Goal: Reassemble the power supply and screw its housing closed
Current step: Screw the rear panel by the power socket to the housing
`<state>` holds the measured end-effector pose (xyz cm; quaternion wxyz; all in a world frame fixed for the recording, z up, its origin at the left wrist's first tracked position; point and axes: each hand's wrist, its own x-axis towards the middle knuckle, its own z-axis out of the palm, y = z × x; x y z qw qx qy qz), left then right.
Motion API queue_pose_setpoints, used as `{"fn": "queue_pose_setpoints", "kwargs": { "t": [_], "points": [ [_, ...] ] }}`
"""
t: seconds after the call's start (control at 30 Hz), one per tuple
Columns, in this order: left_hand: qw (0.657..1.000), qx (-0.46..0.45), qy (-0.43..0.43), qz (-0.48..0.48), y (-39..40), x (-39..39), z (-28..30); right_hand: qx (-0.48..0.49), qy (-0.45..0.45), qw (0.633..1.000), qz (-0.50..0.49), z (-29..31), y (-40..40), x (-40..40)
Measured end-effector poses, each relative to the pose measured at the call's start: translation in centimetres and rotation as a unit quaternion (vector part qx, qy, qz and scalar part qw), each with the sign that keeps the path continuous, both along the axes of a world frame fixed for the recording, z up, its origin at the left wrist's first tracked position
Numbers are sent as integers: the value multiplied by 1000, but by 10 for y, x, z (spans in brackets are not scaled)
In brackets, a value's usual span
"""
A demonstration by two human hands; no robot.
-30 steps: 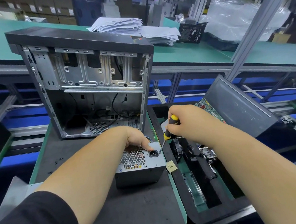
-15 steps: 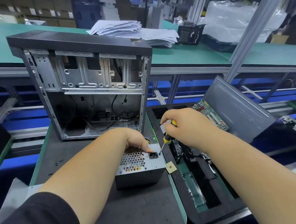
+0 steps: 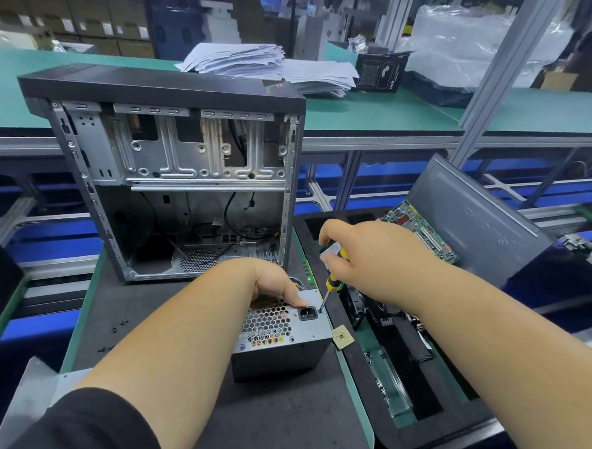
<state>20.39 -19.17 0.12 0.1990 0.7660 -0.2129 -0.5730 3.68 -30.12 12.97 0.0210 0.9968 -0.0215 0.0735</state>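
Observation:
A grey power supply [image 3: 286,331] with a honeycomb grille and a black mains socket stands on the dark mat in front of me. My left hand [image 3: 277,283] grips its far top edge, thumb pressed down beside the socket. My right hand [image 3: 361,258] holds a yellow-and-black screwdriver [image 3: 332,284] tilted down to the left. Its tip sits on a screw at the unit's top right corner, just right of the socket.
An open, emptied PC case [image 3: 182,182] stands upright right behind the power supply. A black foam tray [image 3: 376,409] on the right holds a circuit board [image 3: 422,231], cables and a grey side panel [image 3: 476,221]. Loose screws [image 3: 116,328] lie on the mat at left. A small chip [image 3: 343,337] lies at the tray's edge.
My right hand has shifted its grip on the screwdriver handle, fingers now higher and more spread, while the tip stays at the same corner screw. My left hand has stayed on the power supply.

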Motion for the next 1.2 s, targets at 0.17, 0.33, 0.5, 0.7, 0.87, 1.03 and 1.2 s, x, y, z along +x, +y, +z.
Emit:
{"fn": "queue_pose_setpoints", "kwargs": {
  "t": [0.17,0.33,0.5,0.7,0.87,1.03,1.2],
  "points": [
    [1000,6,12,11,1,-3,2,-44,-7,999,-31,-5,1,-1],
    [1000,6,13,13,0,-4,2,47,26,999,9,3,2,-3],
    [1000,11,10,3,1,-3,2,68,36,997,23,4,0,-5],
    [1000,14,15,-6,0,-4,2,-15,10,1000,-19,-2,3,-6],
    [1000,9,13,-4,1,-5,4,100,31,994,19,4,1,-7],
    [1000,12,12,-6,1,-4,4,-29,9,999,-33,-1,1,-8],
    [1000,9,18,0,2,-5,3,80,19,997,-9,1,4,-9]
  ]
}}
